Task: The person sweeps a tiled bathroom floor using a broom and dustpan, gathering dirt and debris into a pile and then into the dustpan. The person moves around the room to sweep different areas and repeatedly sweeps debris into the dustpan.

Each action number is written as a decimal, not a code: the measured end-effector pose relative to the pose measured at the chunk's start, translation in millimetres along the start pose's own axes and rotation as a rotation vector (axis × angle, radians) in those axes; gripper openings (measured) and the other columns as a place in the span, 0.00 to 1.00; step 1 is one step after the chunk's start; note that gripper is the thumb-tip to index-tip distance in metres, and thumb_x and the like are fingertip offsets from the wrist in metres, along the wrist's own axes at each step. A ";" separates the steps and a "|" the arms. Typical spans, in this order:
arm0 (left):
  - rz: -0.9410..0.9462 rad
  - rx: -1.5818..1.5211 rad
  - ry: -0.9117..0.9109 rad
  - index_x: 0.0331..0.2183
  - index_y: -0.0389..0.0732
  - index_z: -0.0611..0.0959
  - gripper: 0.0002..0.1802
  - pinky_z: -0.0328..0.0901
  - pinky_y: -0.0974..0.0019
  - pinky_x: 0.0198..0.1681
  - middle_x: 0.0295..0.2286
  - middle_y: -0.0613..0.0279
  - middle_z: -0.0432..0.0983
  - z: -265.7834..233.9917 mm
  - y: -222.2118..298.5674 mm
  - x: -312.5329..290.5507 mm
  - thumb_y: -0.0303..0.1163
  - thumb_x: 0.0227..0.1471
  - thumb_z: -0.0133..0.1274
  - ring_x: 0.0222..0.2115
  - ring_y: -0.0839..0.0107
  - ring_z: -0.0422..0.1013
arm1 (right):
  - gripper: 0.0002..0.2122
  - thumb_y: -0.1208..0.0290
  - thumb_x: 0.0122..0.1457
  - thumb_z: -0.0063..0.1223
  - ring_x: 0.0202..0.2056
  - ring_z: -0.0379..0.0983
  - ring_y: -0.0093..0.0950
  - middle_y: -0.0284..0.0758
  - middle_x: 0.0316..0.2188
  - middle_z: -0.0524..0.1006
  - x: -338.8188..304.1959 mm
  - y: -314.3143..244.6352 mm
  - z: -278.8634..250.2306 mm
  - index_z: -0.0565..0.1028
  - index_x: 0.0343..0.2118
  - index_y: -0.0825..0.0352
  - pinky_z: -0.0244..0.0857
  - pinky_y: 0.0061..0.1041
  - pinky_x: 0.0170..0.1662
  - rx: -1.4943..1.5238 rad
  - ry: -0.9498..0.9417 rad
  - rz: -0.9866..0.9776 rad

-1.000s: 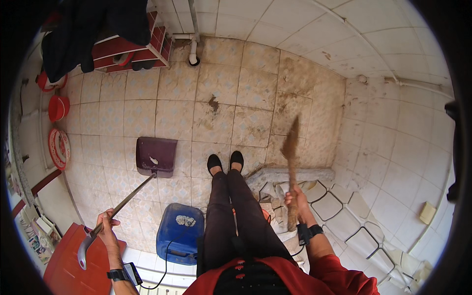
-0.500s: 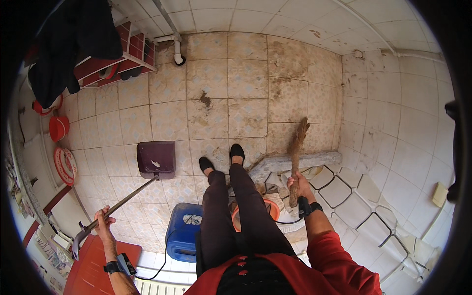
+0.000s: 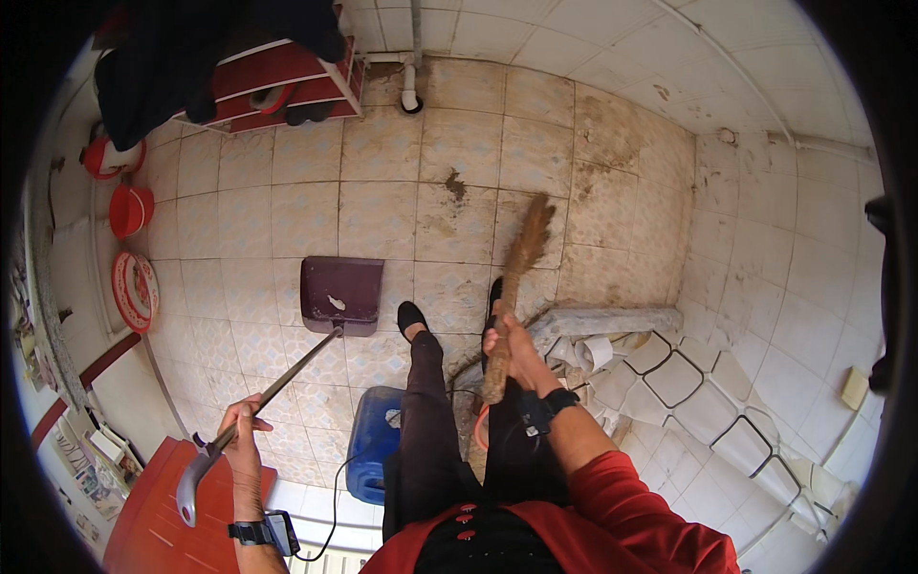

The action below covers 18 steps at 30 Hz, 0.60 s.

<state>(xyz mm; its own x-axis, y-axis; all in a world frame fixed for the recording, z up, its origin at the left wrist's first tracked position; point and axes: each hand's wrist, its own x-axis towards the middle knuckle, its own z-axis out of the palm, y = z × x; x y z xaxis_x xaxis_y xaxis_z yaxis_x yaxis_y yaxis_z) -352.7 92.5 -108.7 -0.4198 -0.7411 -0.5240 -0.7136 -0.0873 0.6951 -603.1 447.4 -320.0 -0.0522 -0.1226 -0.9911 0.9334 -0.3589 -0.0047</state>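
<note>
By my feet a blue plastic jerrycan (image 3: 375, 450) stands on the tiled floor (image 3: 382, 206). On my left wrist a small dark device (image 3: 284, 532) with a screen is strapped. At the lower left edge some small printed packets (image 3: 91, 469) lie, too blurred to tell.

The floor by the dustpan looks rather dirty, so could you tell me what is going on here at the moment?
A person stands on a stained tiled floor. The left hand grips the long handle of a dark dustpan, which rests flat on the tiles just left of their feet. The right hand holds a short straw broom, bristles angled towards a dirt patch ahead. A blue container sits behind the legs.
</note>
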 end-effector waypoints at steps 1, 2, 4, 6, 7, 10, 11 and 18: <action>0.009 -0.027 -0.032 0.32 0.33 0.77 0.14 0.67 0.75 0.26 0.35 0.54 0.75 -3.0 -0.8 -2.2 0.35 0.57 0.45 0.21 0.77 0.69 | 0.08 0.63 0.62 0.39 0.17 0.62 0.28 0.37 0.22 0.65 4.3 12.2 18.3 0.57 0.39 0.56 0.64 0.29 0.20 0.021 0.016 0.039; 0.012 -0.030 -0.043 0.32 0.33 0.77 0.13 0.67 0.75 0.26 0.35 0.54 0.75 -5.5 -1.9 -3.8 0.35 0.57 0.44 0.21 0.77 0.69 | 0.08 0.63 0.62 0.39 0.17 0.62 0.28 0.37 0.22 0.65 6.6 22.9 34.1 0.57 0.39 0.56 0.64 0.29 0.20 0.031 -0.019 0.069; 0.016 -0.041 -0.067 0.32 0.33 0.77 0.13 0.68 0.75 0.27 0.35 0.54 0.75 -9.6 -4.9 -6.1 0.34 0.57 0.44 0.22 0.77 0.69 | 0.08 0.63 0.62 0.39 0.17 0.62 0.28 0.37 0.22 0.65 8.5 40.2 62.6 0.57 0.40 0.57 0.63 0.29 0.20 0.050 -0.055 0.118; 0.027 -0.005 -0.114 0.33 0.32 0.76 0.13 0.68 0.74 0.28 0.35 0.54 0.74 -13.6 -7.1 -7.3 0.33 0.56 0.44 0.22 0.76 0.69 | 0.09 0.63 0.62 0.41 0.18 0.62 0.26 0.37 0.23 0.66 0.7 49.5 80.0 0.58 0.39 0.60 0.62 0.27 0.20 0.011 -0.097 0.070; 0.013 0.001 -0.128 0.34 0.32 0.77 0.13 0.68 0.74 0.28 0.35 0.54 0.74 -14.7 -8.0 -8.6 0.34 0.56 0.45 0.23 0.76 0.69 | 0.10 0.62 0.61 0.42 0.19 0.62 0.26 0.37 0.23 0.66 -5.3 52.8 86.1 0.59 0.37 0.63 0.62 0.26 0.21 -0.006 -0.093 0.038; -0.011 0.006 -0.154 0.35 0.32 0.77 0.14 0.68 0.73 0.29 0.34 0.54 0.74 -18.6 -6.6 -9.9 0.34 0.56 0.45 0.25 0.75 0.70 | 0.11 0.61 0.61 0.42 0.19 0.61 0.24 0.36 0.23 0.67 -34.2 54.6 84.9 0.61 0.37 0.62 0.60 0.22 0.21 0.006 -0.158 -0.012; -0.018 -0.001 -0.146 0.36 0.32 0.77 0.14 0.68 0.73 0.29 0.34 0.55 0.74 -19.7 -4.8 -9.2 0.34 0.56 0.45 0.25 0.75 0.70 | 0.11 0.61 0.61 0.42 0.19 0.61 0.23 0.36 0.22 0.67 -46.4 55.7 77.2 0.61 0.36 0.63 0.60 0.22 0.21 0.025 -0.145 -0.017; -0.063 0.081 -0.159 0.31 0.33 0.76 0.11 0.68 0.72 0.29 0.35 0.54 0.75 -27.7 26.8 -10.9 0.31 0.55 0.46 0.26 0.74 0.70 | 0.14 0.61 0.59 0.41 0.20 0.64 0.23 0.34 0.19 0.66 -58.1 55.1 23.9 0.63 0.27 0.69 0.64 0.21 0.23 0.529 -0.056 0.199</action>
<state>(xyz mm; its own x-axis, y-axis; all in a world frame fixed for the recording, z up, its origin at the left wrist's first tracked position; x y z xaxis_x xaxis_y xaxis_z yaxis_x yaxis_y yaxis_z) -351.8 79.8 -70.7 -0.4513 -0.6210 -0.6408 -0.7815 -0.0715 0.6198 -557.2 412.6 -259.5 0.0741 -0.2794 -0.9573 0.6227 -0.7369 0.2633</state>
